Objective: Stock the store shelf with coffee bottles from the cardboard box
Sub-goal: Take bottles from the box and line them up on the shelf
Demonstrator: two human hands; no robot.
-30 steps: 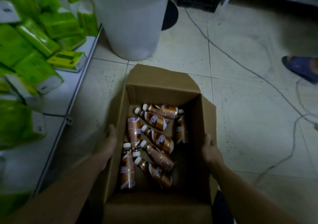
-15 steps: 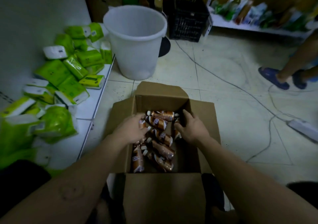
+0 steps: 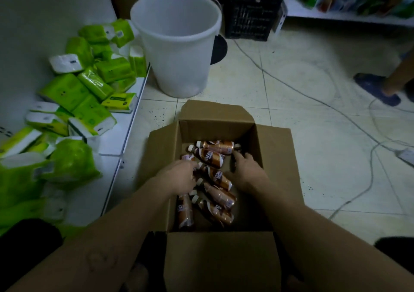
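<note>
An open cardboard box (image 3: 215, 117) stands on the floor in front of me with several brown coffee bottles (image 3: 220, 195) lying loose inside. My left hand (image 3: 179, 178) reaches into the box's left side and curls over a coffee bottle whose white-capped top (image 3: 187, 157) sticks out past my fingers. My right hand (image 3: 247, 171) is down by the box's right wall, fingers wrapped over another bottle that is mostly hidden beneath it. Two more bottles (image 3: 215, 147) lie crosswise at the far end. A low white shelf (image 3: 125, 139) runs along my left.
Green tissue packs (image 3: 89, 90) are heaped on the shelf. A white bucket (image 3: 177, 56) stands beyond the box, a black crate (image 3: 251, 11) behind it. Cables (image 3: 291, 85) and a power strip (image 3: 405, 155) cross the tiles at right. Another person's foot in a blue slipper (image 3: 376, 87) stands there.
My hands left the box's outer walls and went inside, each settling onto a bottle. My head lifted, bringing the bucket, crate and far shelf into view.
</note>
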